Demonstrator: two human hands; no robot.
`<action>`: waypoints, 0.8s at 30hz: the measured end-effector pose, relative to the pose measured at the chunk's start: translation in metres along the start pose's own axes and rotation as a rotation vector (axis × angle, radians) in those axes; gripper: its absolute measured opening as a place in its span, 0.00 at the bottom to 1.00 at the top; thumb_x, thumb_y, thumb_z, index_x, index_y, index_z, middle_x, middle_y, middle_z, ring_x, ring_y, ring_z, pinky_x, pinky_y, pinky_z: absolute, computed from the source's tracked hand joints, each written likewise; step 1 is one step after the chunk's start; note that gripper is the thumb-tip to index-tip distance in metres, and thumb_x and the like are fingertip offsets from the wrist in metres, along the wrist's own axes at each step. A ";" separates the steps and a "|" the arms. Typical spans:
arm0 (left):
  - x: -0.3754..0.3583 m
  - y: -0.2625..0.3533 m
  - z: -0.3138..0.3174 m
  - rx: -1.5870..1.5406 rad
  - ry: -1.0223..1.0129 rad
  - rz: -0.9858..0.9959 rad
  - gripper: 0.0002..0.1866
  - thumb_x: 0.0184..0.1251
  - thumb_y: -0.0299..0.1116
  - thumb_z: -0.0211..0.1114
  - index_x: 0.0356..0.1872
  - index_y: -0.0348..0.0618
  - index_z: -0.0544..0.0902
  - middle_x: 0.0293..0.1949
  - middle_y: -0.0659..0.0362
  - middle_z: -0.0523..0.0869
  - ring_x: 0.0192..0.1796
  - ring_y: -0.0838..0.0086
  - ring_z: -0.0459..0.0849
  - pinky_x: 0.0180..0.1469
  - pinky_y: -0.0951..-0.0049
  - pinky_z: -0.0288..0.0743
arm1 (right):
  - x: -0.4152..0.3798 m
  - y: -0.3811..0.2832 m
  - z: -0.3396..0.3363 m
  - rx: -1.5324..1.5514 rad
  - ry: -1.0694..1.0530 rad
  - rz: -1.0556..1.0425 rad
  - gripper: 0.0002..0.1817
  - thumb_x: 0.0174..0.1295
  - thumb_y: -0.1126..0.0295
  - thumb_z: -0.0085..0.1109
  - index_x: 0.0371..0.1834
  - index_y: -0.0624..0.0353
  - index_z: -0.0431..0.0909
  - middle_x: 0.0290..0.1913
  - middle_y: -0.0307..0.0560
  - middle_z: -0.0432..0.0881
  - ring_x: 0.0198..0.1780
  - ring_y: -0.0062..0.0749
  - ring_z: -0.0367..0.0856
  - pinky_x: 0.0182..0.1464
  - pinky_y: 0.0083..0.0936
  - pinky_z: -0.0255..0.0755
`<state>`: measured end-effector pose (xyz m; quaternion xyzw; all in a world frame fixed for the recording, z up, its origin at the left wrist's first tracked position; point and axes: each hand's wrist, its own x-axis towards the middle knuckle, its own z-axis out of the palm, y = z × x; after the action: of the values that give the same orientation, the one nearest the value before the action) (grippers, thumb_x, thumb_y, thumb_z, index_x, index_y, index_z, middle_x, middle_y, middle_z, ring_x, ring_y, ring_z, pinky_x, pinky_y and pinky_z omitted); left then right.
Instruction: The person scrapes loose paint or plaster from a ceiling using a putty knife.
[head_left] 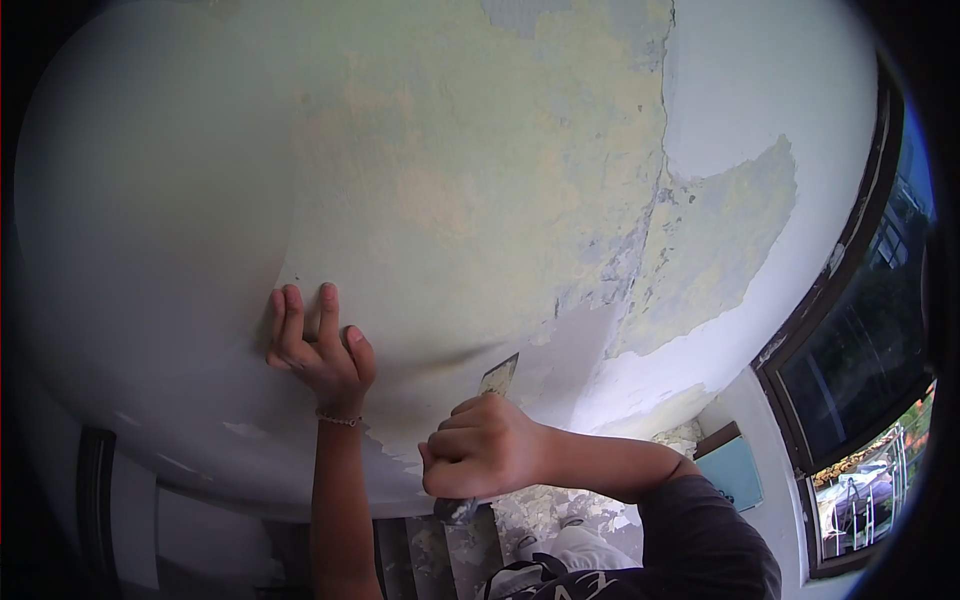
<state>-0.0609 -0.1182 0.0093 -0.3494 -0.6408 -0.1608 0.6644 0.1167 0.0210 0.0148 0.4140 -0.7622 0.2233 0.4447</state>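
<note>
My left hand [325, 355] rests its fingertips on the wall [420, 190], fingers spread apart and nothing in them. A thin beaded bracelet [338, 420] circles that wrist. To the right and lower, my right hand [485, 448] is wrapped round a paint scraper, mostly hiding its handle. The scraper's flat blade [501, 374] sticks out above the fist, right at the wall, and the dark handle end [457, 511] shows below. Around both hands the wall is patchy: pale green and grey where paint has come off, with ragged white edges.
Peeled paint flakes [530, 508] lie on the floor below, beside dark steps [425, 550]. A dark-framed window [850, 340] stands at the right. A light blue panel [730, 470] is below it. A crack [660, 190] runs down the wall.
</note>
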 end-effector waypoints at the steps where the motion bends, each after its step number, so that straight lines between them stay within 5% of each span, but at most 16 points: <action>1: 0.000 0.000 -0.001 0.001 -0.011 0.000 0.23 0.75 0.35 0.47 0.65 0.35 0.75 0.68 0.45 0.66 0.73 0.47 0.63 0.69 0.54 0.54 | -0.006 0.011 0.006 -0.036 -0.067 0.123 0.10 0.47 0.73 0.66 0.31 0.51 0.74 0.19 0.39 0.72 0.18 0.35 0.77 0.16 0.34 0.65; 3: 0.001 0.002 -0.003 0.006 -0.021 0.000 0.23 0.75 0.35 0.47 0.65 0.35 0.74 0.67 0.44 0.66 0.73 0.47 0.62 0.70 0.54 0.54 | -0.020 0.045 0.017 -0.127 -0.208 0.353 0.12 0.45 0.71 0.67 0.33 0.51 0.75 0.20 0.39 0.75 0.18 0.37 0.78 0.17 0.36 0.66; 7: 0.001 0.000 0.003 0.008 0.017 -0.011 0.23 0.74 0.36 0.48 0.65 0.39 0.76 0.67 0.46 0.67 0.73 0.49 0.64 0.67 0.57 0.54 | -0.010 -0.014 0.024 0.104 -0.203 -0.039 0.12 0.45 0.69 0.64 0.35 0.50 0.76 0.20 0.37 0.74 0.19 0.36 0.78 0.17 0.34 0.68; 18: 0.001 0.001 -0.006 0.011 -0.037 0.018 0.23 0.75 0.34 0.47 0.64 0.33 0.74 0.67 0.44 0.66 0.73 0.47 0.62 0.69 0.52 0.56 | -0.020 0.026 0.023 -0.002 -0.291 0.148 0.12 0.47 0.68 0.64 0.37 0.47 0.76 0.19 0.38 0.76 0.21 0.38 0.80 0.19 0.35 0.70; 24: 0.001 0.000 0.002 0.004 0.006 0.010 0.22 0.74 0.35 0.47 0.64 0.35 0.75 0.67 0.45 0.66 0.73 0.47 0.62 0.69 0.53 0.56 | -0.018 0.017 0.016 0.063 -0.223 0.058 0.11 0.46 0.69 0.63 0.34 0.48 0.76 0.20 0.35 0.72 0.19 0.33 0.77 0.17 0.33 0.66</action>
<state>-0.0618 -0.1169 0.0100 -0.3511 -0.6374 -0.1573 0.6677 0.0992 0.0270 -0.0081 0.4275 -0.8114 0.2124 0.3373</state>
